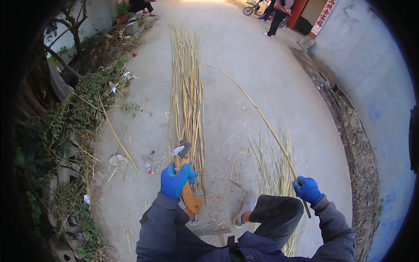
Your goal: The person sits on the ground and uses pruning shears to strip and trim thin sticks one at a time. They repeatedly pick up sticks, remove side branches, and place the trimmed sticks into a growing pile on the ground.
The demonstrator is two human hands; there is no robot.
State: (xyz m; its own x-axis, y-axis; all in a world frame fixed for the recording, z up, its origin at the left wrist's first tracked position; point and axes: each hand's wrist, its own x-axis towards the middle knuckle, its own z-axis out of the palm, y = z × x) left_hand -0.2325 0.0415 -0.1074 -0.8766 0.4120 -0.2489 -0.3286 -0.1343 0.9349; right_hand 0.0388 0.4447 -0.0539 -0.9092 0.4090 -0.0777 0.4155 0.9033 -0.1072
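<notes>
A: Where is the long stalk (pixel 271 129)?
B: Slanting up and away from the right hand (pixel 308 190), which is wrapped round it near its lower end. The left hand (pixel 175 179) grips a wooden tool (pixel 190 198) with a grey head and a white wrapping. Tool and stalk are apart.
A: Progress?
B: Judgement only: work under way, one stalk in hand. A long stack of stalks (pixel 187 87) lies ahead on the road (pixel 231 131); a paler heap (pixel 275 170) lies by the right leg. Which is finished and which is waiting, cannot tell; no count possible.
A: Labels or writing?
B: None legible on tool or stalks. Farther out, a vertical strip of dark characters (pixel 324 17) hangs at the doorway, top right; not transcribed. No brand made out.
</notes>
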